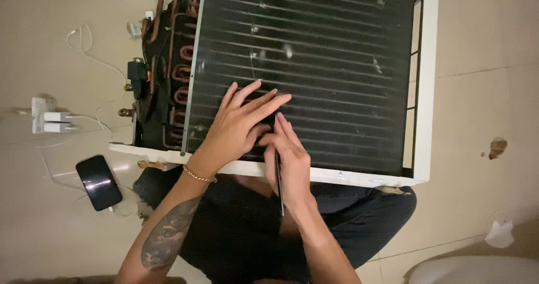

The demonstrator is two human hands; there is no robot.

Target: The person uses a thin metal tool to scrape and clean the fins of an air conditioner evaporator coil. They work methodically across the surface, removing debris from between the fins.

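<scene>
Dark-trousered legs [337, 233] are seen nearest the camera, folded beneath the forearms on the pale tiled floor [477, 121]. A white-framed air-conditioner unit with a dark finned metal coil [314, 53] is laid flat on the floor, its near white edge just in front of the knees. Copper U-bend tubes [182, 87] are exposed along the coil's left side.

Left hand [238, 124]: the tattooed forearm is angled up and to the right, a thin gold chain bracelet [197, 175] is worn at the wrist, and the palm is turned down. Fingers are extended and slightly spread, resting flat on the fins; the grip is apart, nothing clasped.

Right hand [292, 160]: the forearm is angled up and to the left, with the fingers brought together just under the left fingertips. A thin dark rod-like tool [279, 185] is pinched in the grip; its shaft runs back along the wrist, its tip at the fins.

A black smartphone [99, 182] on a white cable lies on the floor to the left, near a white power strip [45, 115].
</scene>
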